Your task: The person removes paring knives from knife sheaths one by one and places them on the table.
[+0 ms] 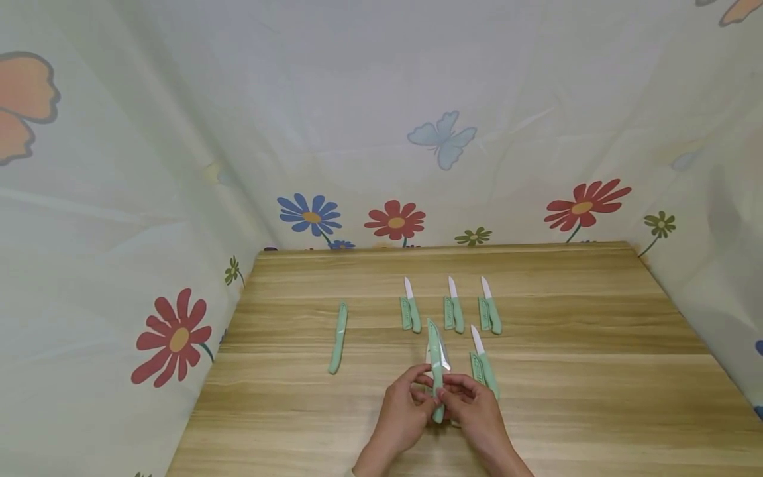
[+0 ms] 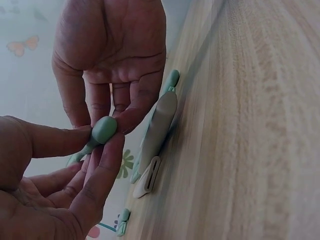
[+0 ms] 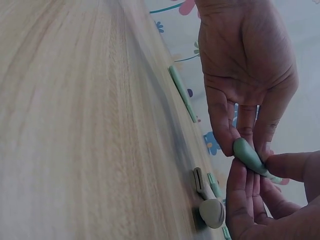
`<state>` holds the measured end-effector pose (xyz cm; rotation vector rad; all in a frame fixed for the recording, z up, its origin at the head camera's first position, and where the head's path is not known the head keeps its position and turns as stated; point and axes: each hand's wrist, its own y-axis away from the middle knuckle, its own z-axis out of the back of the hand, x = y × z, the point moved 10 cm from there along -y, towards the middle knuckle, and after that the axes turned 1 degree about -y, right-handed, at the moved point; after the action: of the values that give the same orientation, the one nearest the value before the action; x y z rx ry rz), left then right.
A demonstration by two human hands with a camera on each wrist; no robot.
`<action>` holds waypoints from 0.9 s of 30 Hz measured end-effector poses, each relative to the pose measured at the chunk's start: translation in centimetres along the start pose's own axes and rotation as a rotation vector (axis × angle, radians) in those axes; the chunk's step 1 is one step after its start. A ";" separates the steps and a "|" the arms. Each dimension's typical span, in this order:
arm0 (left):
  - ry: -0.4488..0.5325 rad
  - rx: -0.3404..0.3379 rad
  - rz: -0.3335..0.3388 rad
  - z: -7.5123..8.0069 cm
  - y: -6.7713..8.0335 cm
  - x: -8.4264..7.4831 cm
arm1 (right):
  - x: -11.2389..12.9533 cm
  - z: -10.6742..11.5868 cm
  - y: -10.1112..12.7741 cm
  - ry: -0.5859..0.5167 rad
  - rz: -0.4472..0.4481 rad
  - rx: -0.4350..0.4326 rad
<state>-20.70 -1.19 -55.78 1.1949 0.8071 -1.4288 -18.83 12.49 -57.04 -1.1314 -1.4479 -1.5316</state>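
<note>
Mint-green, the knife (image 1: pixel 437 368) is being pinched by its handle end between the left hand (image 1: pixel 401 414) and right hand (image 1: pixel 477 411), just above the wooden table (image 1: pixel 596 371). Seemingly the sheath is being worked; steady opposing pulls are likely needed. Four unsheathed knives (image 1: pixel 452 306) and a sheathed knife (image 1: pixel 338 338) are lying close beyond.

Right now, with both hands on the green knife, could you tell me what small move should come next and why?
Probably slide the green sheath fully along the blade: both the left hand and right hand pinch the handle, and white blade still shows beside the sheath.
</note>
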 end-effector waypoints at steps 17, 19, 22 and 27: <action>0.040 0.080 -0.038 1.2 -1.5 -0.4 | -0.4 0.1 -0.2 -0.015 -0.005 0.025; 0.067 0.063 -0.040 1.6 -2.0 -0.6 | -0.5 0.0 -0.2 -0.010 -0.006 0.031; 0.119 0.032 -0.028 2.1 -2.9 -0.8 | -0.7 -0.3 -0.1 -0.005 -0.011 0.052; 0.163 -0.032 -0.011 2.6 -3.9 -1.0 | -0.8 -0.8 0.1 -0.018 -0.016 0.090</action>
<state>-25.15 -2.52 -54.56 1.2962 0.9464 -1.3345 -18.56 11.69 -57.77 -1.0853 -1.5254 -1.4555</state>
